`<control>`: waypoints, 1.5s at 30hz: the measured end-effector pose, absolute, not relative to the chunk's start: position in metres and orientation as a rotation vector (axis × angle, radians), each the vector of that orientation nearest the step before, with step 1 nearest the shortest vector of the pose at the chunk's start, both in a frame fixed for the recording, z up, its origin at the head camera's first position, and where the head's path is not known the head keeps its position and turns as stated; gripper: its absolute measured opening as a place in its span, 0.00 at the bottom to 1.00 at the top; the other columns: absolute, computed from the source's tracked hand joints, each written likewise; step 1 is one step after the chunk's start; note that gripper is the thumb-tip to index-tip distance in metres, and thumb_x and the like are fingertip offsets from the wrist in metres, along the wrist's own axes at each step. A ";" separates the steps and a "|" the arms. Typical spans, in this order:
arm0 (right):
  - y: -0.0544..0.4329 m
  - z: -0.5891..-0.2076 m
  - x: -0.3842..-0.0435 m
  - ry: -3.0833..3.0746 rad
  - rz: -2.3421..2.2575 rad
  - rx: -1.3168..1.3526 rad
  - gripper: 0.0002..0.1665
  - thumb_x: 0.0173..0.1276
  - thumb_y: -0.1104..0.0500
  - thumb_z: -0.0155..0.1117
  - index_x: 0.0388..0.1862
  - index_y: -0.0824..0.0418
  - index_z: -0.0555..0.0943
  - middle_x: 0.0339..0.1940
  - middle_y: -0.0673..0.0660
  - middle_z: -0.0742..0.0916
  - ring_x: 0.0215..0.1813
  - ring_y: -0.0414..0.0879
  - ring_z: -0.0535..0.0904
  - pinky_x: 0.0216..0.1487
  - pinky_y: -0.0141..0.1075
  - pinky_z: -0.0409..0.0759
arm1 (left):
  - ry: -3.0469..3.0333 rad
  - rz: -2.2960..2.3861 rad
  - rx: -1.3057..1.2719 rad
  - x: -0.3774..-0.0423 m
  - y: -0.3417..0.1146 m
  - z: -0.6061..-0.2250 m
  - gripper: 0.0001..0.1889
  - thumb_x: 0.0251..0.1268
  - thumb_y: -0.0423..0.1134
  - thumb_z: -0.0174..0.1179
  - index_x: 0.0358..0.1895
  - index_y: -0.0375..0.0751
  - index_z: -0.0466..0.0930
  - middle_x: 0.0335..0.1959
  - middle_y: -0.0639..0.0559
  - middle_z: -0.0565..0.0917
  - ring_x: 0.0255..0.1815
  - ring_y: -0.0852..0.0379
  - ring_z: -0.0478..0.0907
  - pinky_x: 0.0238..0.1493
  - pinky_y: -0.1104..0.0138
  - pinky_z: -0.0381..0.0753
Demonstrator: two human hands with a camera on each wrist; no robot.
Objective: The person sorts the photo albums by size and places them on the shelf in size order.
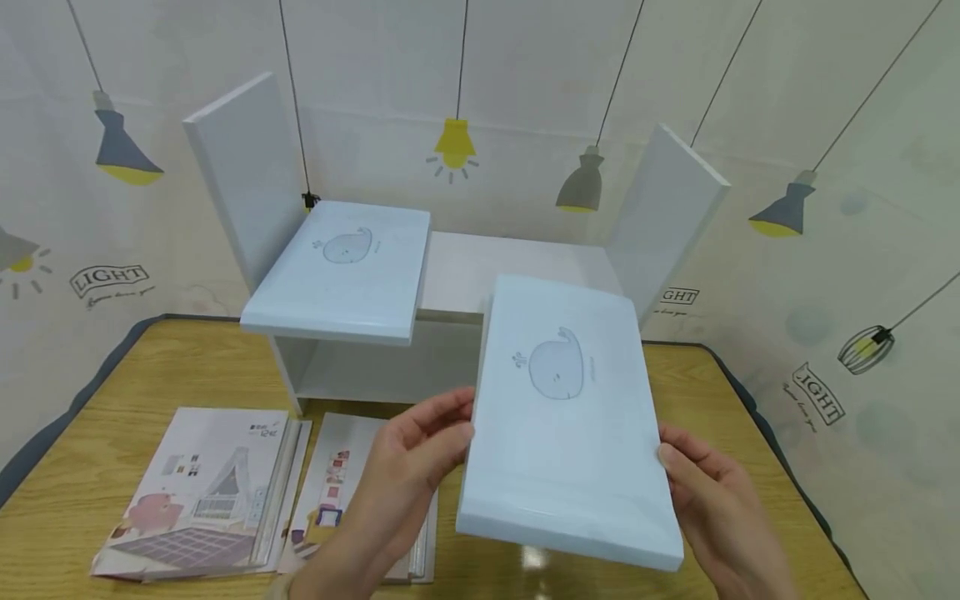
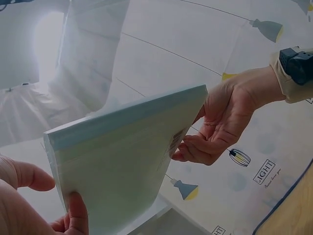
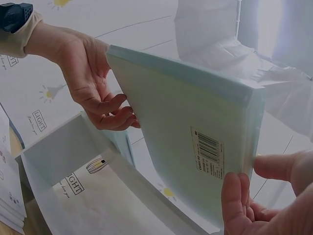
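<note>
Both hands hold a pale blue folder (image 1: 562, 450) with a whale drawn on its cover, tilted in the air in front of a white desktop shelf (image 1: 517, 267). My left hand (image 1: 397, 483) pinches its left edge between thumb and fingers. On the opposite edge, my right hand (image 1: 716, 508) grips it the same way. The right wrist view shows a barcode label (image 3: 209, 152) on the folder's underside. A matching whale folder (image 1: 345, 283) lies flat on the left part of the shelf top, its near end jutting past the front edge.
Two illustrated folders (image 1: 202, 500) (image 1: 348, 454) lie side by side on the wooden table (image 1: 172, 358), left of the hands. Upright side panels (image 1: 247, 167) (image 1: 667, 208) rise at both ends of the shelf. A lamp-patterned cloth (image 1: 517, 75) hangs behind.
</note>
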State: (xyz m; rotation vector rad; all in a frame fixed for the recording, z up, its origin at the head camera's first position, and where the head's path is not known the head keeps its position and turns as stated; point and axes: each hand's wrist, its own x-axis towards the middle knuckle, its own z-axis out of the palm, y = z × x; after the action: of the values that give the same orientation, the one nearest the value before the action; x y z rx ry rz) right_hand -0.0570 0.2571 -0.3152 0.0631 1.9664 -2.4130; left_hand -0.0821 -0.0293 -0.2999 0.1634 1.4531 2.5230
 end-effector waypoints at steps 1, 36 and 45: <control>0.256 -0.315 -0.059 1.965 -2.424 0.067 0.15 0.73 0.66 0.48 0.46 0.55 0.82 0.43 0.52 0.84 0.37 0.43 0.81 0.36 0.33 0.80 | 1.443 2.536 0.164 -0.084 -0.029 -0.300 0.22 0.61 0.27 0.55 0.58 0.22 0.68 0.46 0.44 0.76 0.47 0.54 0.72 0.47 0.70 0.77; 0.246 -0.300 -0.105 1.809 -2.539 0.104 0.11 0.73 0.60 0.50 0.39 0.54 0.82 0.35 0.51 0.84 0.34 0.40 0.80 0.32 0.30 0.79 | 1.503 2.621 0.135 -0.126 -0.013 -0.296 0.20 0.63 0.28 0.53 0.57 0.22 0.69 0.49 0.44 0.75 0.50 0.56 0.72 0.53 0.69 0.74; 0.241 -0.297 -0.112 1.818 -2.525 0.220 0.10 0.71 0.57 0.54 0.34 0.52 0.84 0.34 0.48 0.83 0.33 0.38 0.78 0.31 0.28 0.78 | 1.508 2.630 0.090 -0.132 -0.010 -0.297 0.19 0.64 0.29 0.53 0.57 0.23 0.69 0.49 0.45 0.76 0.48 0.58 0.73 0.50 0.70 0.74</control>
State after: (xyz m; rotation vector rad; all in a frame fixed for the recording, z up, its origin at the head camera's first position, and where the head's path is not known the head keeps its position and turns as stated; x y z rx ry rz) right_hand -0.1118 0.2407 -0.2965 0.2200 1.8177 -2.5246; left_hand -0.1322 -0.0096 -0.2974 0.0896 1.5081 2.6300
